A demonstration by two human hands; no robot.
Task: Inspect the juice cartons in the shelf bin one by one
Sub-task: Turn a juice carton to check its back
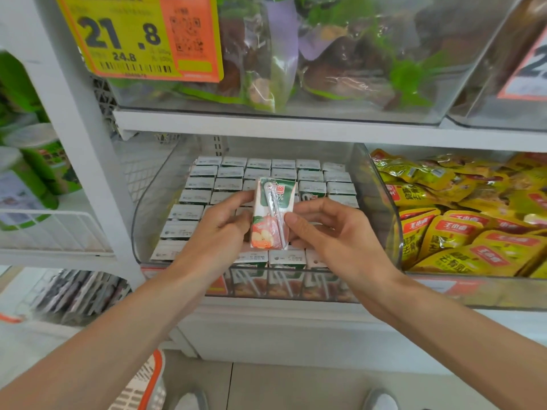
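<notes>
green-white juice carton (273,213), yellow snack packets (461,229)

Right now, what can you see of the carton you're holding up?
The juice carton is a paperboard box, white with a green top and fruit pictures low down. A wrapped straw runs down its front. It is upright above the packed cartons in the clear bin. The left hand grips its left edge, the right hand pinches its right.

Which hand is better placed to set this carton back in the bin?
Probably right: the right hand pinches the juice carton, thumb across its front; the left hand holds only its left edge.
</notes>
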